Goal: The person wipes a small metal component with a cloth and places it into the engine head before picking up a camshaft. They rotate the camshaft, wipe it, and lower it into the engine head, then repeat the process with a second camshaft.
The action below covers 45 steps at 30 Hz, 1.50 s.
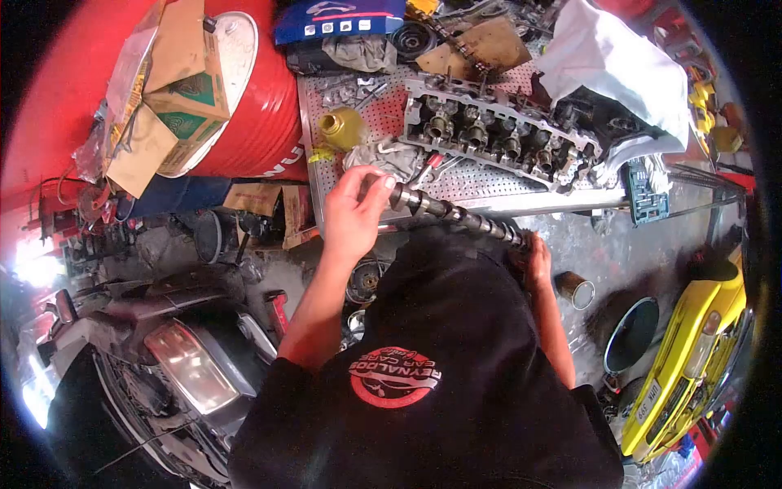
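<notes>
A dark metal camshaft [456, 215] lies crosswise in front of my body, held at both ends. My left hand [356, 208] is closed round its left end, thumb on top. At the other end, my right hand [533, 259] grips the shaft, its fingers partly hidden behind it. Just beyond the camshaft, a cylinder head [497, 137] rests on a perforated metal workbench [481, 186]. A crumpled grey rag [381, 160] and a red-handled tool [427, 169] lie between my left hand and the cylinder head.
A yellow bottle [342, 129] stands on the bench's left side. White cloth [619, 69] covers parts at the right, near a teal socket set [646, 192]. A red drum [269, 114] with cardboard stands left. A can [576, 290] and a black-rimmed bucket [632, 336] are at lower right.
</notes>
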Each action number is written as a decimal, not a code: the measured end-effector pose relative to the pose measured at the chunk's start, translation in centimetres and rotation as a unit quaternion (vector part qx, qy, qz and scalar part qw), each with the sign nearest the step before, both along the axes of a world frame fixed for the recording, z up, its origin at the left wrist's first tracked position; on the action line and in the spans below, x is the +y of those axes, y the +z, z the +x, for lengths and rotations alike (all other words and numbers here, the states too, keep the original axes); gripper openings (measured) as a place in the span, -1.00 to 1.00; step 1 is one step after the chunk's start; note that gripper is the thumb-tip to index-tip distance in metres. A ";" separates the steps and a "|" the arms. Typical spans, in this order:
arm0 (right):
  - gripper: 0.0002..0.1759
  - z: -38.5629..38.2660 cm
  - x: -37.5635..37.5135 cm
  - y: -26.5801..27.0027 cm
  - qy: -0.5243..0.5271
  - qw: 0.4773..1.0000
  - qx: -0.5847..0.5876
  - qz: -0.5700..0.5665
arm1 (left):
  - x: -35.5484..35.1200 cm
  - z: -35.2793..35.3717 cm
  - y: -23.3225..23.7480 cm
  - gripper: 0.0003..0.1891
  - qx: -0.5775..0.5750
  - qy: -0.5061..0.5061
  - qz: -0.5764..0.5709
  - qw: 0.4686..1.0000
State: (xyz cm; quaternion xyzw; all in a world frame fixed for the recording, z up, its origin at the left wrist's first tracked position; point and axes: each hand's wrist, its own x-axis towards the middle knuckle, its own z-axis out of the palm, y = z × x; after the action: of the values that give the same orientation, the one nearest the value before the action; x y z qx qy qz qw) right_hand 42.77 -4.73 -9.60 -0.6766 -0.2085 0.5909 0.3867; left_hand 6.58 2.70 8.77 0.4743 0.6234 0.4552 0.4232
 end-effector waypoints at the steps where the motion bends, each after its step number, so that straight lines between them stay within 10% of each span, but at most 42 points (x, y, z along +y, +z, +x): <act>1: -0.45 0.8 -0.4 -0.5 0.011 0.999 -0.029 0.015 | 0.0 -0.3 -0.9 -0.85 0.000 -0.012 -0.005 1.000; 14: -0.49 2.6 2.1 3.4 -0.120 0.987 -0.098 0.045 | 1.8 -1.3 -4.2 -0.81 -0.172 0.048 -0.131 0.975; 31: -0.61 0.7 2.9 8.9 -0.201 0.972 0.033 0.114 | 3.6 -2.0 2.1 -0.81 -0.191 0.104 0.010 0.976; 40: -0.70 -1.4 4.9 7.2 -0.360 0.877 0.297 0.113 | 2.2 -3.4 1.4 -0.89 -0.217 0.065 -0.047 0.973; 45: -0.34 -2.1 5.0 18.3 -0.402 0.789 0.365 0.288 | 1.0 -3.9 0.6 -0.85 -0.339 0.132 -0.061 0.929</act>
State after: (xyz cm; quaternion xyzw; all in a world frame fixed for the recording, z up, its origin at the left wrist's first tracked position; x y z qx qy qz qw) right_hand 40.69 0.25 8.67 -0.2903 0.0787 0.4978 0.8134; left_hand 2.70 3.69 9.41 0.1784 0.5264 0.6016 0.5736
